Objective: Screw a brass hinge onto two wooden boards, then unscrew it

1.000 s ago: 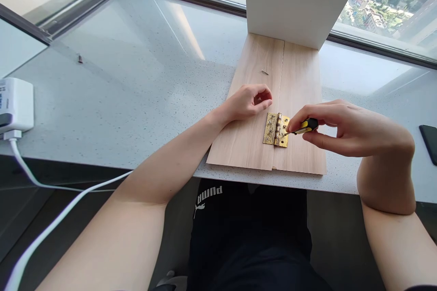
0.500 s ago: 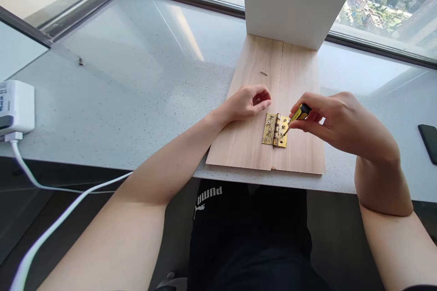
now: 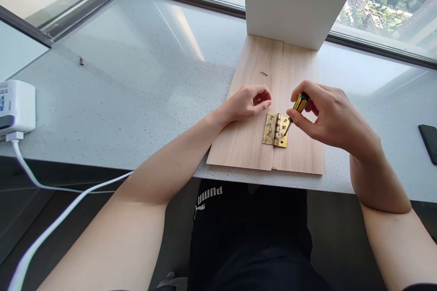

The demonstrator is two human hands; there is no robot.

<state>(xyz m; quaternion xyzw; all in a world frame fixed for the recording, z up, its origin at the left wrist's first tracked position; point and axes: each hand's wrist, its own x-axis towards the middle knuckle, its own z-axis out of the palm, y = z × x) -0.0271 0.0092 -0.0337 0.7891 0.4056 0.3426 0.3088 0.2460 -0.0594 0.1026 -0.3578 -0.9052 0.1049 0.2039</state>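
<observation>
My right hand [image 3: 324, 111] holds a small screwdriver [image 3: 301, 102] by its yellow and black handle, thumb and fingers around it. The shaft slants down, and its tip is at the right leaf of a brass hinge [image 3: 270, 129]. This hinge lies opened flat across the seam between two pale wooden boards [image 3: 303, 157], with several screws in its holes. My left hand [image 3: 251, 102] rests on the left board just above the hinge, fingers loosely curled and thumb close to the index finger. I see nothing in it.
One loose screw [image 3: 264, 73] lies on the left board, beyond my left hand. A white box [image 3: 293, 9] stands on the boards' far end by the window. Left are a white charger [image 3: 20, 107] with a cable and a small object [image 3: 81, 61]; right, a dark phone [image 3: 428, 143].
My right hand has shifted its grip on the screwdriver, thumb and fingers further apart, and the wrist has turned. The handle stands a bit steeper. My left hand stays where it was.
</observation>
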